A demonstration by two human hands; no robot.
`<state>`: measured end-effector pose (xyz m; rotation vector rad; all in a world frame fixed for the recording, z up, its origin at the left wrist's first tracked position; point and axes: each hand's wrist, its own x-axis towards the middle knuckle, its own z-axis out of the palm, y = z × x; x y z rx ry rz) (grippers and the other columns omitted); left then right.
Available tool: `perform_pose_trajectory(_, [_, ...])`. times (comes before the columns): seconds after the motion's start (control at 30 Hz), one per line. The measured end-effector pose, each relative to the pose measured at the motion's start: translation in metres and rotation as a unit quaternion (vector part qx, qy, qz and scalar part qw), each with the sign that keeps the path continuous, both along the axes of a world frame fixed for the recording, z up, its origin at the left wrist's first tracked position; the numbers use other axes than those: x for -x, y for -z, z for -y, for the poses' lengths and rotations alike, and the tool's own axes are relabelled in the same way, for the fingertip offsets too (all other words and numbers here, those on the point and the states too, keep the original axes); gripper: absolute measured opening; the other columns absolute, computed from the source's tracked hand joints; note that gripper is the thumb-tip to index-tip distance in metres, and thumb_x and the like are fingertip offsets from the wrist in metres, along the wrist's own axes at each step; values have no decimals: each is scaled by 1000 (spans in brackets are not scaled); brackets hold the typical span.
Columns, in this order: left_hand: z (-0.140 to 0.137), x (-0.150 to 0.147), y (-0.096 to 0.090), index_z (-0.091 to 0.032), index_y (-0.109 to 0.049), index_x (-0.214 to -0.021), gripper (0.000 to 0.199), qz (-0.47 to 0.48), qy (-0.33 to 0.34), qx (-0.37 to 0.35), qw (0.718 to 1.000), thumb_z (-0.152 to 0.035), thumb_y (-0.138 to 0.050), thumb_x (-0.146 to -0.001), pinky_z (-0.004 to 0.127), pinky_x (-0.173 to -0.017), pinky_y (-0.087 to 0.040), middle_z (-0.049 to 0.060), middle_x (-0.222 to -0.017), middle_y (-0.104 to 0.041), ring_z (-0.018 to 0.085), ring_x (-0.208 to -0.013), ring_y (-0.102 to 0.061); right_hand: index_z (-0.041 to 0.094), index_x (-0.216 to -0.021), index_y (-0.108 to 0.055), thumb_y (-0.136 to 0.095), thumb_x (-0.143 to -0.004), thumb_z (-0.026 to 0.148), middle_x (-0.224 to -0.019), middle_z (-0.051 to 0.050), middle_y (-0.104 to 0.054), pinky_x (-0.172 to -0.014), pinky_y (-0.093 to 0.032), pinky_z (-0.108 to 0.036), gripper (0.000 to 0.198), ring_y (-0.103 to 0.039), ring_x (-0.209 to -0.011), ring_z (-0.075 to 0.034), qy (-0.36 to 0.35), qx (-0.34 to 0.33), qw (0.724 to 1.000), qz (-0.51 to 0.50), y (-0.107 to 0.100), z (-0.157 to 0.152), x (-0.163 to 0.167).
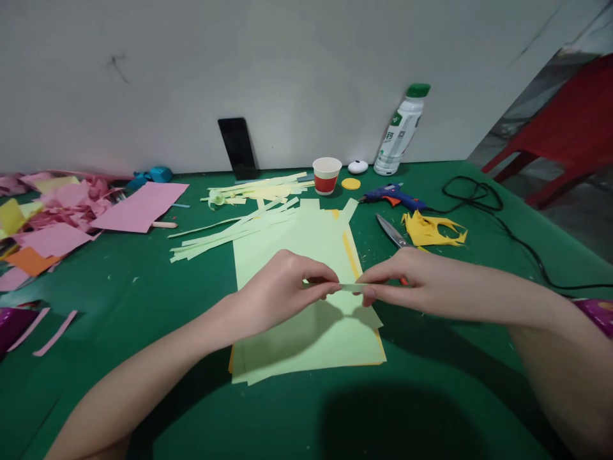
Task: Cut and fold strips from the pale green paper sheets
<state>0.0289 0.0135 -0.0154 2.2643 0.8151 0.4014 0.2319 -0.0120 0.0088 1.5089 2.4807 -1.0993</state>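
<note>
A narrow pale green paper strip (352,287) stretches level between my two hands. My left hand (292,284) pinches it on the left, thumb below and fingers above. Closed on its other end is my right hand (402,281). Both hands are over a stack of light green paper sheets (287,361), with yellow-orange sheets showing at its edges. Cut green strips (225,233) lie at the stack's upper left. Scissors (390,231) rest just beyond my right hand, their handles partly hidden by it.
Pink paper scraps (71,204) cover the left side. Along the wall are a phone (238,148), a paper cup (326,176), a white case (357,167) and a leaning bottle (401,131). A blue glue gun (395,197) with a black cord and yellow scraps (426,228) lie right.
</note>
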Motion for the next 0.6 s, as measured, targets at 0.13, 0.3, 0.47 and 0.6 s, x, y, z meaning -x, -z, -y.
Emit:
perform_pose_trajectory(0.13, [5,-3,4,-17,-67,-83,20,-4,-6,-31,999,-24,-48,-83,19,-57,-43,2,-75,-70,11,-62,-61,16,-73,-64,-37,-84,35,-51,2,-46,-44,-21,-22,34,-34,-47,-9,5,-66,998,-21,6,4,12])
perform_pose_trajectory(0.3, [8,-5,7,-18,-66,-86,20,-20,-24,-101,994,-21,-46,-84,21,-59,-43,2,-79,-70,13,-66,-62,17,-69,-64,-37,-86,28,-53,-1,-54,-48,-23,-24,34,-43,-50,-11,7,-169,986,11,14,7,21])
perform_pose_trajectory(0.47, [9,-5,6,-17,-64,-87,19,-21,-26,-127,991,-19,-46,-83,22,-61,-43,1,-82,-69,13,-70,-62,17,-67,-62,-34,-88,28,-54,-2,-57,-48,-22,-25,36,-46,-49,-11,-11,-205,978,44,18,7,20])
perform_pose_trajectory(0.6, [10,-4,5,-17,-63,-88,20,-35,-26,-125,991,-20,-43,-84,22,-61,-43,1,-83,-69,13,-70,-61,16,-63,-57,-32,-89,33,-53,-2,-56,-47,-21,-25,40,-45,-48,-11,-19,-216,975,45,19,7,18])
